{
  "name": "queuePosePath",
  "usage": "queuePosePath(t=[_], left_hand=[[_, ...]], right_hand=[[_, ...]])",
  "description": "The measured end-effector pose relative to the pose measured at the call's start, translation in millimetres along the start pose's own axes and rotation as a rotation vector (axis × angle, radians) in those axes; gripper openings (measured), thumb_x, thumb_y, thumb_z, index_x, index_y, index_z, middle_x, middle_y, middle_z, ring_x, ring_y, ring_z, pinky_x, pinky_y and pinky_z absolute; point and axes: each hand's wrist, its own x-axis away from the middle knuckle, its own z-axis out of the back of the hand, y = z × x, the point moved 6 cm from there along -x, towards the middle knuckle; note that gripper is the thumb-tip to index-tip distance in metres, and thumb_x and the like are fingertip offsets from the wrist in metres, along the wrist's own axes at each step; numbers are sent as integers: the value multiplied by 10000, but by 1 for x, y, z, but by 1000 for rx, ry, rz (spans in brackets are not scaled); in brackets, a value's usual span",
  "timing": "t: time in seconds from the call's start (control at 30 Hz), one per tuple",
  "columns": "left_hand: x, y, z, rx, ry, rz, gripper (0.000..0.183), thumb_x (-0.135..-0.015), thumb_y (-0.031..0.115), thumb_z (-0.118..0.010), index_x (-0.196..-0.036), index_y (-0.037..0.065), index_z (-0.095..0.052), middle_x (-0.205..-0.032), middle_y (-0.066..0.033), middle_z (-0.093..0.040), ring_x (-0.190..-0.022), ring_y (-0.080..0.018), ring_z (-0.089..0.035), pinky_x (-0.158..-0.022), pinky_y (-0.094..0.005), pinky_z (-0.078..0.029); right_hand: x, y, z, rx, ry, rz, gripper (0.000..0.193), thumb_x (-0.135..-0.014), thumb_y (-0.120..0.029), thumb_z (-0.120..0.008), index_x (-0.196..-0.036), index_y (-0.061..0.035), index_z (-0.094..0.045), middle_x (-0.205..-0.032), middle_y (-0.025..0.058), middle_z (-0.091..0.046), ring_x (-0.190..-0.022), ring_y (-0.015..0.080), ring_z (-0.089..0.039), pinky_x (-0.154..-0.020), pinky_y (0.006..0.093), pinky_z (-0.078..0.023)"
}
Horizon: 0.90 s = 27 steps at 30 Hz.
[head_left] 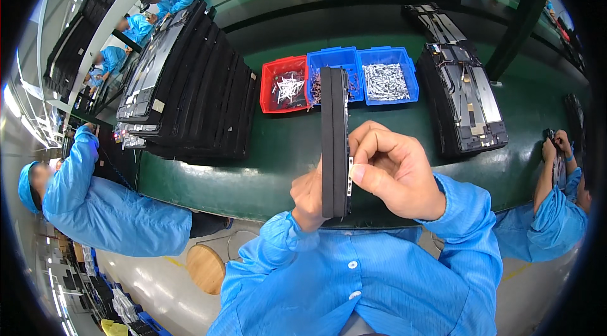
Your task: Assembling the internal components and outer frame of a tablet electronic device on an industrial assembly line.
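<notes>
One red bin (284, 85), two blue bins (334, 59), two panel stacks (190, 83), one held panel (334, 140).

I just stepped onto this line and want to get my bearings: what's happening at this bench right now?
A person in a blue smock holds a flat black panel upright and edge-on with both hands. The left hand grips its lower part, while the right hand pinches its right edge. Behind it on the green bench sit a red bin and two blue bins of small metal parts, with stacks of similar black panels on either side.
</notes>
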Motion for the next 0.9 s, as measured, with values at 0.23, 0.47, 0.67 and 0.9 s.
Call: queuePosePath(t=[0.23,0.47,0.67,0.9], left_hand=[[-17,16,1,-80,60,-185,642,-757,-48,-761,-1357,-165,-566,-948,-151,-772,-652,-191,-737,-563,-283,-576],[-12,14,0,-100,94,-218,630,-784,-34,-764,-1367,-162,-561,-865,-137,-764,-629,-187,-733,-552,-281,-572],[-17,20,1,-95,75,-203,628,-807,-21,-764,-1378,-165,-547,-900,-141,-771,-643,-196,-741,-563,-288,-581],[-17,20,-1,-150,103,-197,645,-818,-4,-771,-1391,-171,-528,-893,-141,-770,-646,-197,-743,-566,-286,-581]], right_hand=[[0,3,2,24,-8,33,125,-923,-46,-679,-852,2,-588,-1043,91,-540,-914,113,-518,-831,260,-449],[-1,2,1,51,-16,44,124,-915,-53,-677,-842,2,-594,-1036,93,-545,-901,114,-521,-805,259,-450],[0,0,1,25,11,12,94,-913,-47,-658,-859,0,-597,-1017,80,-562,-880,105,-524,-784,250,-445],[0,6,3,-42,92,-101,61,-906,-38,-637,-914,-4,-587,-974,35,-592,-813,69,-515,-715,238,-432]])
